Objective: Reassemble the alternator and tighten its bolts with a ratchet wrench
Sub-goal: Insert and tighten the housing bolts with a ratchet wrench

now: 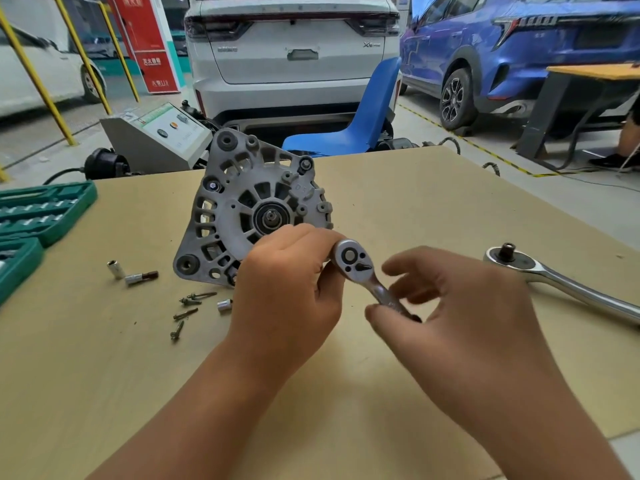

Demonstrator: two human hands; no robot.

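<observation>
Head view puts the alternator (pixel 249 209) in front of you on the tan bench (pixel 415 202), standing on its edge and tilted, its grey cast housing facing you with ribbed vent slots around a dark central bearing and a bright shaft end. Mounting ears with round holes stick out at the top and lower left, and bolt heads sit near the upper rim. Your left hand (pixel 287 289) is just in front of its lower right side, fingers curled around the round head of a small ratchet wrench (pixel 363 271), whose back face with its switch lever points toward you. Your right hand (pixel 450 306) pinches the wrench's handle lower down between thumb and curled fingers, the other fingers loosely spread. Loose bolts (pixel 188 308) lie on the bench left of your left hand, with a small socket (pixel 224 305) beside them and two more sockets (pixel 131 273) farther left. A larger ratchet (pixel 554 282) lies well apart to your right. A green socket case (pixel 38 216) sits open at the bench's left edge.
</observation>
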